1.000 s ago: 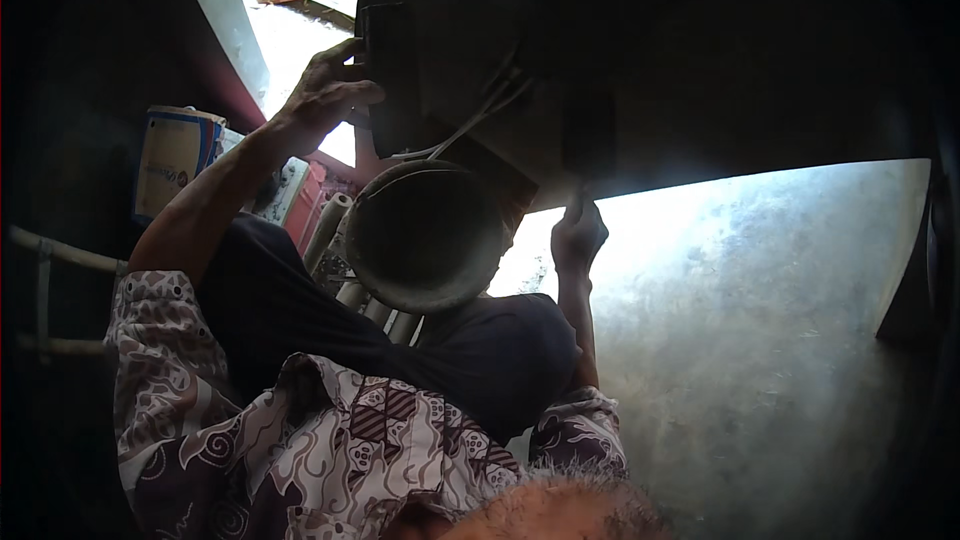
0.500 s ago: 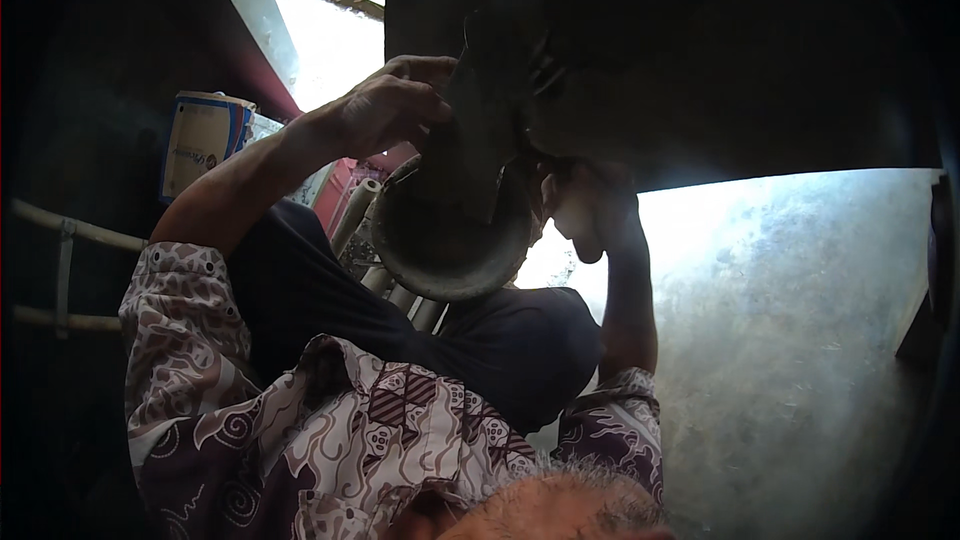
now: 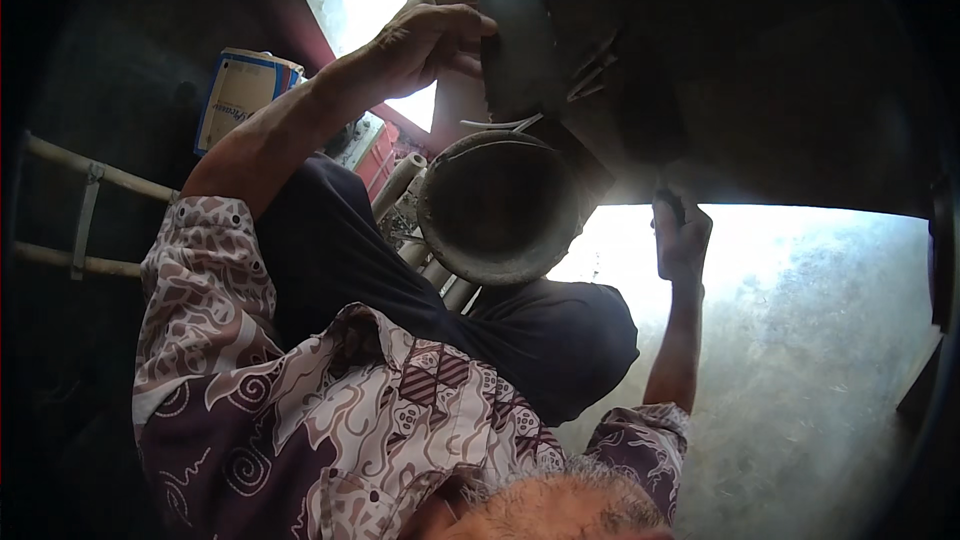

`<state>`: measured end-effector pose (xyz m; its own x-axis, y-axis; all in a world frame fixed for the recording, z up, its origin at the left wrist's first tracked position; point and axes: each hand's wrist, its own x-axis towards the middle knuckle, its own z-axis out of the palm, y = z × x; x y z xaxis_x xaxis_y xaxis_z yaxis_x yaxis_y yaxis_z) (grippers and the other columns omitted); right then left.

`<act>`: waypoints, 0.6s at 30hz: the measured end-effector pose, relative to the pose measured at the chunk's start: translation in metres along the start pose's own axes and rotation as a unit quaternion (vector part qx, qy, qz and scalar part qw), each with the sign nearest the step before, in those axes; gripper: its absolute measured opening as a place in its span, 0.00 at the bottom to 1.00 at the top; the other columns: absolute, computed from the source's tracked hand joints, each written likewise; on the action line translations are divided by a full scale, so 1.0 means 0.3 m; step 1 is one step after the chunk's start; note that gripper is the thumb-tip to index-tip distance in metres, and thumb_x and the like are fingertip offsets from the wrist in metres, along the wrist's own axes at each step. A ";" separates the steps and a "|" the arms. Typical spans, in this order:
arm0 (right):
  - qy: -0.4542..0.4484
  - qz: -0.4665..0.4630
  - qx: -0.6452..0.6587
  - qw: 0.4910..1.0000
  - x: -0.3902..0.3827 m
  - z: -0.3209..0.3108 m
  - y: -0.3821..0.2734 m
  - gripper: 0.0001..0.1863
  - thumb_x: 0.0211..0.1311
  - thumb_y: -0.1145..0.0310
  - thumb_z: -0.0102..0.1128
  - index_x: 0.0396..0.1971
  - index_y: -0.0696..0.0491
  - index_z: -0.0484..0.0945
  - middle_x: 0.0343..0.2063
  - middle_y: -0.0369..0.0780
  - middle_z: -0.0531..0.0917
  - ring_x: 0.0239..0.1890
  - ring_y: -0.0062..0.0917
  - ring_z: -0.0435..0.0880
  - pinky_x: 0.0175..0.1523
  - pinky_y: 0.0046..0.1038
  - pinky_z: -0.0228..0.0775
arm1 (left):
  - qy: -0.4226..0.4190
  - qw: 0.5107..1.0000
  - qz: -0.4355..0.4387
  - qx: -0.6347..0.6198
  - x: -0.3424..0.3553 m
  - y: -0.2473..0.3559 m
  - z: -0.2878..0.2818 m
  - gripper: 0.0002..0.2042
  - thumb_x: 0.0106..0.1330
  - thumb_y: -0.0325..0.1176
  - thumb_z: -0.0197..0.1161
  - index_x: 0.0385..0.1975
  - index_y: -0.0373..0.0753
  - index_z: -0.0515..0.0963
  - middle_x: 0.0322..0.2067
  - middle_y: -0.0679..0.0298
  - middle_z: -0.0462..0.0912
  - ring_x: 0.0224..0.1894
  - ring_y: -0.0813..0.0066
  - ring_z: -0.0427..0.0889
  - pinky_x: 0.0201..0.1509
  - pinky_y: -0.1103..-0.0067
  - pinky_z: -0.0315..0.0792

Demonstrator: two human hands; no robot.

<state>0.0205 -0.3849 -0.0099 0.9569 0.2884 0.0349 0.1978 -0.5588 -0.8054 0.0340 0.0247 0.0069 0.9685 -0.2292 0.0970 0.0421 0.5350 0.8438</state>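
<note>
Gripping sheet [image 3: 520,40] in left hand [image 3: 428,43], indistinct object [image 3: 672,203] in right hand [image 3: 684,238], lettered box [image 3: 243,90] nearby.

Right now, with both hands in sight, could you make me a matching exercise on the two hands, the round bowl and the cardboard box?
1. Left hand
2. Right hand
3. Round bowl
4. Cardboard box

A. Tan with blue edging
B. Holding a dark flat piece at its edge
C. Mouth toward the camera
D. Curled closed, right of the bowl

Pairs: 1-B, 2-D, 3-C, 4-A
</note>
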 end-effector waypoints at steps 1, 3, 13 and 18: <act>0.097 -0.135 -0.133 0.977 -0.010 0.040 -0.009 0.08 0.63 0.69 0.61 0.37 0.58 0.79 0.24 0.45 0.80 0.27 0.32 0.82 0.31 0.33 0.73 | 0.012 1.000 0.006 0.013 -0.003 0.005 0.006 0.20 0.63 0.24 0.60 0.55 0.28 0.70 0.43 0.51 0.83 0.38 0.66 0.88 0.36 0.77 0.88; 0.160 -0.245 -0.197 0.936 -0.018 0.110 -0.029 0.10 0.56 0.75 0.66 0.38 0.58 0.79 0.34 0.45 0.81 0.35 0.38 0.83 0.38 0.35 0.75 | 0.023 1.000 0.003 0.020 -0.012 0.009 0.005 0.20 0.63 0.24 0.61 0.56 0.28 0.69 0.46 0.50 0.82 0.41 0.63 0.88 0.38 0.75 0.88; 0.199 -0.311 -0.239 0.898 -0.033 0.206 -0.070 0.10 0.51 0.78 0.70 0.34 0.59 0.79 0.37 0.44 0.78 0.35 0.36 0.81 0.36 0.34 0.76 | 0.071 0.991 0.003 0.113 -0.006 0.013 0.077 0.21 0.62 0.25 0.66 0.55 0.31 0.72 0.51 0.54 0.79 0.47 0.66 0.85 0.41 0.73 0.87; 0.195 -0.318 -0.210 0.904 0.016 0.217 -0.068 0.11 0.50 0.77 0.72 0.33 0.59 0.78 0.36 0.44 0.79 0.36 0.36 0.82 0.37 0.33 0.76 | 0.019 0.960 0.102 0.260 -0.042 -0.001 0.121 0.29 0.60 0.26 0.66 0.61 0.27 0.67 0.46 0.52 0.82 0.43 0.67 0.85 0.44 0.69 0.86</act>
<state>0.0072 -0.3216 -0.0318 0.6066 0.4048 0.6843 0.7197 -0.6453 -0.2562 0.0129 -0.0022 0.0246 0.9525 -0.1282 0.2764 -0.2671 0.0848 0.9599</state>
